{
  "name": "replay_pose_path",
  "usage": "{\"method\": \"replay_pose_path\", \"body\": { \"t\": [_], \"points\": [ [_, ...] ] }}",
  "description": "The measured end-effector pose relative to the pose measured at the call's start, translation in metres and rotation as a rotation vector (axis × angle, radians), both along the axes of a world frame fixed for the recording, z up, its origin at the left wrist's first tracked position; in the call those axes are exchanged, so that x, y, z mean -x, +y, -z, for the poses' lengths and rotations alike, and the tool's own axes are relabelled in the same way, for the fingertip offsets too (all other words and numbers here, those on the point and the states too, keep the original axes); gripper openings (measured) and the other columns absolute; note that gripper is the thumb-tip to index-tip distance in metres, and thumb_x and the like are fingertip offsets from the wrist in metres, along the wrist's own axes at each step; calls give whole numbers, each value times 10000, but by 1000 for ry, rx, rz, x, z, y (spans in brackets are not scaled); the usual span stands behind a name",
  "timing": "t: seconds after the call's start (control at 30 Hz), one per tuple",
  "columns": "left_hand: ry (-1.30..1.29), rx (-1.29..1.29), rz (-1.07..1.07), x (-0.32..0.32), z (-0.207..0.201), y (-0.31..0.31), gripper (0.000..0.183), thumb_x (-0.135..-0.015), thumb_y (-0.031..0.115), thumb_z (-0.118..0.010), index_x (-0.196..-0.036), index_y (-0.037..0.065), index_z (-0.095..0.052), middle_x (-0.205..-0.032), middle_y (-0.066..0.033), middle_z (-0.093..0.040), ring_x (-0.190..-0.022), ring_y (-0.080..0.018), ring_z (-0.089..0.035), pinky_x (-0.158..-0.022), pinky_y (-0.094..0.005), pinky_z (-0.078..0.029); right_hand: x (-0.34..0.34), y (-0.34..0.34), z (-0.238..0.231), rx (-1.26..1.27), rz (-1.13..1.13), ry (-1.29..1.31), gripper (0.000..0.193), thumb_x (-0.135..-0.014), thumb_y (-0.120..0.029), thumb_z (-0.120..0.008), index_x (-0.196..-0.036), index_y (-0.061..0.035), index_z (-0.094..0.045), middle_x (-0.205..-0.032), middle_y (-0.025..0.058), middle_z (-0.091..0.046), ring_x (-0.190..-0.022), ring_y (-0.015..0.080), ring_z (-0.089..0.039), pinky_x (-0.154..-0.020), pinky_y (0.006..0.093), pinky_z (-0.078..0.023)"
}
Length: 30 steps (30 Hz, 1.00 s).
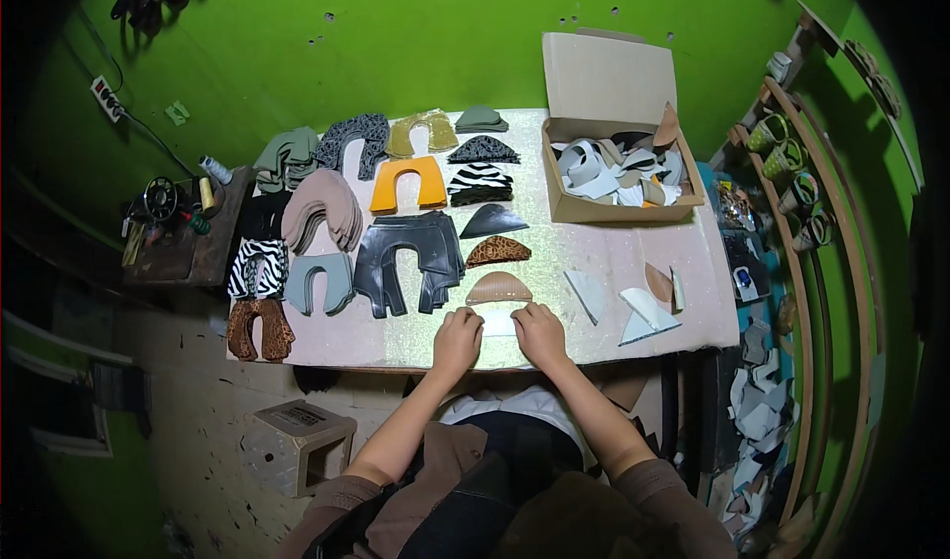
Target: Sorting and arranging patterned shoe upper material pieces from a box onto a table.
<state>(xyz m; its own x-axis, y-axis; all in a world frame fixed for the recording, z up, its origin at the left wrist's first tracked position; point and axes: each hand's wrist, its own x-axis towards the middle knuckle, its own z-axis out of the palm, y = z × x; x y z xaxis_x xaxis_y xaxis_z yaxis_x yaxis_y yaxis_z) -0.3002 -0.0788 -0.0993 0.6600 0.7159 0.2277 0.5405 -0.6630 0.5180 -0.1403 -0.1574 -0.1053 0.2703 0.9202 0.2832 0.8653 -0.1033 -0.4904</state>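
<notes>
My left hand [459,339] and my right hand [539,335] are side by side near the table's front edge, fingers curled and closed. Between them lies a white piece of material [499,323], its two ends pinched under my fingertips; its full outline is partly hidden. Just beyond it rests a tan half-moon piece [500,287]. Farther up the same column are a leopard-print half-moon stack [498,251], a dark grey one [493,223], a zebra-print one [481,184], a black patterned one [484,150] and a green one [482,119].
Left are stacks of U-shaped pieces, including black [386,252], orange [427,178] and pink [322,203]. Loose white pieces [648,314] lie at right. An open cardboard box [623,211] holds scraps. A wooden rack [804,292] with shoes stands right; a stool [297,440] stands below left.
</notes>
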Motion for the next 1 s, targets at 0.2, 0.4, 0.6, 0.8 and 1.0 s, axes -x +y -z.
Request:
{"method": "replay_pose_path", "body": {
  "t": [0.2, 0.4, 0.6, 0.8, 1.0],
  "points": [
    [-9, -79, 18, -15, -19, -7, 137, -753, 119, -622, -872, 56, -600, -925, -88, -546, -836, -272, -529, -702, -367, -458, -12, -14, -5, -50, 25, -15, 184, -758, -51, -544, -925, -79, -616, -854, 90, -541, -807, 265, -549, -692, 373, -458],
    [-96, -50, 47, -61, -23, -34, 122, -759, 118, -612, -865, 59, -597, -909, -69, -553, -797, -259, -541, -688, -365, -455, -57, -41, -16, 4, 56, -6, 203, -761, -50, -546, -952, -74, -613, -904, 90, -543, -843, 271, -538, -734, 381, -451],
    [-159, 36, 96, -124, -27, -74, 112, -763, 103, -602, -862, 52, -597, -882, -83, -557, -791, -270, -557, -685, -373, -460, -127, -84, -20, 42, 189, -73, 236, -756, -65, -558, -985, -38, -606, -1050, 158, -535, -979, 325, -496, -822, 405, -432],
    [-214, 98, 149, -184, -29, -111, 122, -766, 101, -593, -877, 50, -598, -849, -108, -566, -783, -295, -571, -679, -387, -468, -172, -115, -12, 105, 457, -27, 379, -783, -201, -629, -1108, -26, -541, -1127, 163, -497, -1010, 355, -485, -838, 414, -429],
    [-157, 196, 91, -209, -23, -140, 121, -775, 120, -583, -868, 47, -609, -827, -122, -569, -778, -302, -574, -670, -393, -471, -192, -120, -19, 199, 405, 72, 456, -765, -238, -664, -1158, -65, -510, -1103, 161, -480, -921, 380, -544, -755, 432, -471]
  ]
}}
